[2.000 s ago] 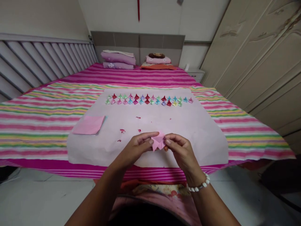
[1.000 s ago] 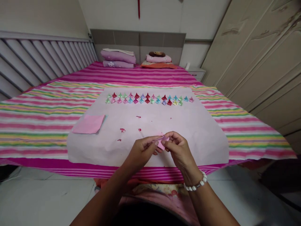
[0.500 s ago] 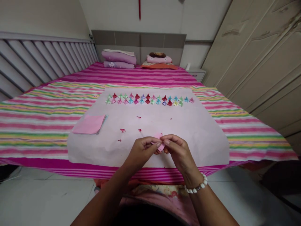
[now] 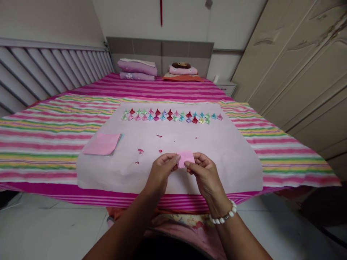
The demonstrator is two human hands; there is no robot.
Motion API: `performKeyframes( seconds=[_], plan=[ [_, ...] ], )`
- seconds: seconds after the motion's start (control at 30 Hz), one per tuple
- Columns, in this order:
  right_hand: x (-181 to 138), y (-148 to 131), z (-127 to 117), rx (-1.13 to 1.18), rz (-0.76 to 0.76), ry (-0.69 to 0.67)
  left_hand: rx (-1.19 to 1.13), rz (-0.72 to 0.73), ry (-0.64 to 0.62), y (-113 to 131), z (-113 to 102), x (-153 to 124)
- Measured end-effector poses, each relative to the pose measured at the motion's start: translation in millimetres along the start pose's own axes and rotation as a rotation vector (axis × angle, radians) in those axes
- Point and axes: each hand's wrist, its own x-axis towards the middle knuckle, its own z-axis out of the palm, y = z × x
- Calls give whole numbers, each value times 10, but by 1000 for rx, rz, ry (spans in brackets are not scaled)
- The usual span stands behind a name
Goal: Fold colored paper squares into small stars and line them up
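A small folded pink paper piece (image 4: 185, 157) is pinched between both my hands above the near edge of a pale sheet (image 4: 230, 155) spread on the striped bed. My left hand (image 4: 162, 172) grips its left side with thumb and fingertips closed. My right hand (image 4: 204, 174), with a white bead bracelet on the wrist, pinches its right side. A stack of pink square papers (image 4: 103, 143) lies to the left on the sheet. A row of several small folded paper shapes (image 4: 172, 115) in red, green, blue and pink lines the sheet's far side.
Small red paper scraps (image 4: 141, 151) are scattered on the sheet in front of my hands. Pillows (image 4: 137, 68) and a headboard stand at the bed's far end. A wardrobe (image 4: 298, 61) stands on the right and a slatted panel (image 4: 40, 72) on the left.
The pink paper went from a spread, pointed shape to a flattened one, and now shows as a small flat rectangle held upright. My hands stayed in about the same place.
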Motion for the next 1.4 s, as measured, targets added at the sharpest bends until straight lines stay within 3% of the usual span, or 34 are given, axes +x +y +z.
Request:
performKeyframes(
  seconds=[0.13, 0.37, 0.5, 0.67, 0.97, 1.3, 1.4],
  plan=[
    [-17, 89, 63, 24, -17, 35, -22, -6, 9, -89, 51, -35],
    [-24, 76, 80, 8, -7, -28, 409, 333, 1, -42, 48, -94],
    [-31, 63, 76, 20, -5, -1, 469, 382, -55, -116, 68, -116],
    [-26, 77, 41, -44, 24, 0, 587, 464, -21, -118, 50, -117],
    [22, -65, -72, -190, 17, -73, 472, 183, -126, 101, -40, -57],
    [32, -93, -107, -63, 76, -238, 392, 145, -188, 199, -91, -10],
    [43, -82, -99, -83, 41, -194, 285, 128, -147, 145, -54, -49]
  ],
)
